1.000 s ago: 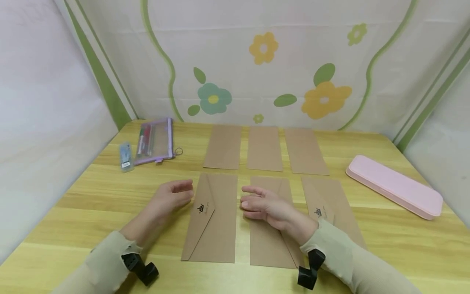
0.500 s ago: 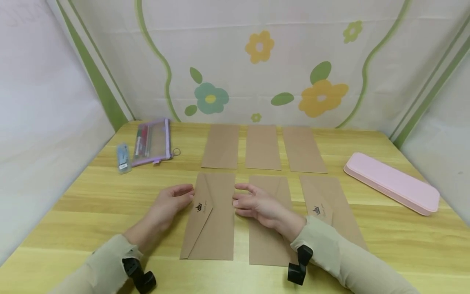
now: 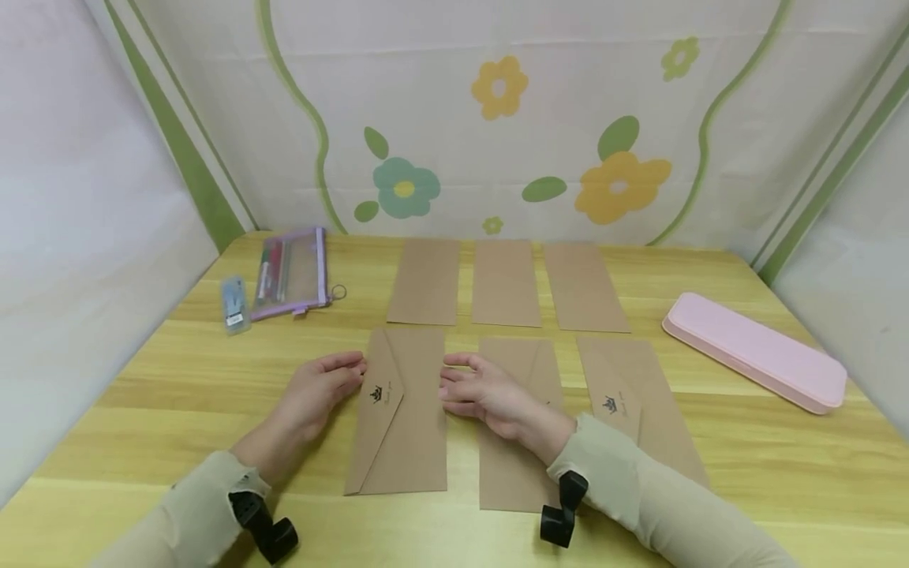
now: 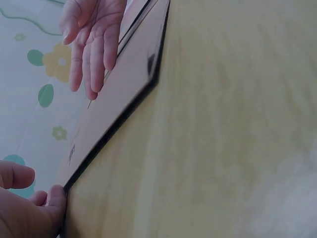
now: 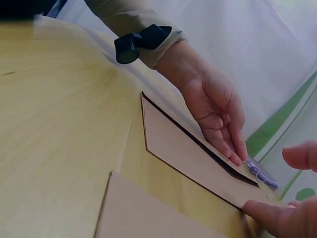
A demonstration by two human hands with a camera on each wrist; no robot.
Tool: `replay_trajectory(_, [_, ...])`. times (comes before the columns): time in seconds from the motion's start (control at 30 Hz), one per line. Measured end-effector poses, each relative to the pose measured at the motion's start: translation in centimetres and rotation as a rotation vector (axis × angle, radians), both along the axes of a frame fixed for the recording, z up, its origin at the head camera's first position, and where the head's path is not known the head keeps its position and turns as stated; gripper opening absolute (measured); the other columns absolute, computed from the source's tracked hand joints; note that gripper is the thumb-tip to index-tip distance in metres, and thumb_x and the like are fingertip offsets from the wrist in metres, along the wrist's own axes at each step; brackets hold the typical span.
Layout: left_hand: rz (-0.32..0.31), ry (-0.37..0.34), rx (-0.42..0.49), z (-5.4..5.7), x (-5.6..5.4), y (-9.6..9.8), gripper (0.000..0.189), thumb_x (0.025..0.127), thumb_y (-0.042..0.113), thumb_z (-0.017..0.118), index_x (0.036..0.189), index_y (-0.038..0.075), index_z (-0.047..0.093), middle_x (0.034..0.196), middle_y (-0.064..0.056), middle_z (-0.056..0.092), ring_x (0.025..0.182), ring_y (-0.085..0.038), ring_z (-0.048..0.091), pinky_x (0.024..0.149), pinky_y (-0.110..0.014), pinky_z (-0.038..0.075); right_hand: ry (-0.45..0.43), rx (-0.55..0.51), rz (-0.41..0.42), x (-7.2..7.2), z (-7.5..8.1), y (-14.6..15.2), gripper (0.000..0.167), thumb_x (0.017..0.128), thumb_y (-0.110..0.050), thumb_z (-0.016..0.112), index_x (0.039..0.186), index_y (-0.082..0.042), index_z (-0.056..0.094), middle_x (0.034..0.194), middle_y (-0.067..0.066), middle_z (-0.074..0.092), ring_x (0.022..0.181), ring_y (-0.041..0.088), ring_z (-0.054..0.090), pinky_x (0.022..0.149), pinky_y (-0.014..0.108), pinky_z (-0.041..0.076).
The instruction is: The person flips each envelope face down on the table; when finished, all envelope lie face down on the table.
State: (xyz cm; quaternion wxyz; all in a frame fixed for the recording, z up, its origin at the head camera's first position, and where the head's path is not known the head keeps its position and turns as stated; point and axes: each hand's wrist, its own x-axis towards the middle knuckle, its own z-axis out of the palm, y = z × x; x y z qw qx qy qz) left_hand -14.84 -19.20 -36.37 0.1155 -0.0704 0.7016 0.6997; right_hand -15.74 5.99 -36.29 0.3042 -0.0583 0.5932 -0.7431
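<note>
A brown kraft envelope (image 3: 412,434) with a pointed flap and a black crown print lies at the left of the front row, between both hands. My left hand (image 3: 311,398) touches its left edge with the fingertips. On the opposite side, my right hand (image 3: 497,398) touches the right edge with fairly straight fingers, its forearm reaching over the middle envelope (image 3: 514,473). The right wrist view shows the left hand (image 5: 215,106) beside the flap side, and a right fingertip (image 5: 262,213) at the other edge. Neither hand appears to pinch the paper.
Another envelope (image 3: 667,426) lies front right, partly under the right sleeve. Three plain brown rectangles (image 3: 424,282) line the back. A pink case (image 3: 756,351) rests at right. At far left are a purple-edged mesh pouch (image 3: 291,272) with pens and a small clear-blue case (image 3: 235,304).
My right hand has moved left from over the middle envelope to the left envelope's right edge. That envelope has shifted slightly left and away from me between both hands.
</note>
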Motion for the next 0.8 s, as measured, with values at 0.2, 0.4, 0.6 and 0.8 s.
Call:
replay_trajectory(0.2, [0.025, 0.007, -0.023, -0.1, 0.2, -0.4, 0.047, 0.092, 0.000, 0.047, 0.136, -0.012, 0.034, 0.140, -0.027, 0.037, 0.105, -0.001, 0.054, 0.090, -0.013, 0.044, 0.007, -0.001, -0.039, 0.0, -0.1, -0.9, 0.059, 0.082, 0.006, 0.053, 0.136, 0.006, 0.028, 0.145, 0.028, 0.027, 0.130, 0.038, 0.035, 0.098, 0.040, 0.044])
replay_trajectory(0.4, [0.083, 0.018, -0.011, -0.2, 0.5, -1.0, 0.046, 0.091, -0.001, 0.049, 0.134, -0.012, 0.037, 0.128, -0.014, 0.054, 0.092, 0.005, 0.057, 0.086, -0.013, 0.046, -0.003, 0.005, -0.054, 0.1, 0.0, -1.8, 0.058, 0.082, 0.005, 0.053, 0.135, 0.005, 0.030, 0.143, 0.027, 0.030, 0.124, 0.036, 0.042, 0.097, 0.040, 0.045])
replay_trajectory(0.6, [0.126, 0.057, 0.029, -0.2, 0.6, -1.7, 0.048, 0.088, -0.005, 0.052, 0.133, -0.013, 0.037, 0.094, 0.014, 0.063, 0.087, 0.004, 0.058, 0.081, -0.012, 0.048, 0.007, -0.008, -0.048, 0.0, 0.2, -2.7, 0.057, 0.083, 0.005, 0.054, 0.135, 0.006, 0.030, 0.142, 0.028, 0.030, 0.123, 0.035, 0.042, 0.097, 0.040, 0.044])
replay_trajectory(0.8, [0.195, 0.053, 0.242, 0.1, 0.6, -2.2, 0.033, 0.085, -0.011, 0.053, 0.095, 0.016, 0.068, 0.084, 0.010, 0.065, 0.081, 0.000, 0.060, 0.074, -0.013, 0.050, -0.005, -0.034, -0.077, 0.0, -0.2, -3.8, 0.055, 0.083, 0.004, 0.054, 0.133, 0.007, 0.031, 0.140, 0.027, 0.033, 0.124, 0.035, 0.041, 0.099, 0.042, 0.043])
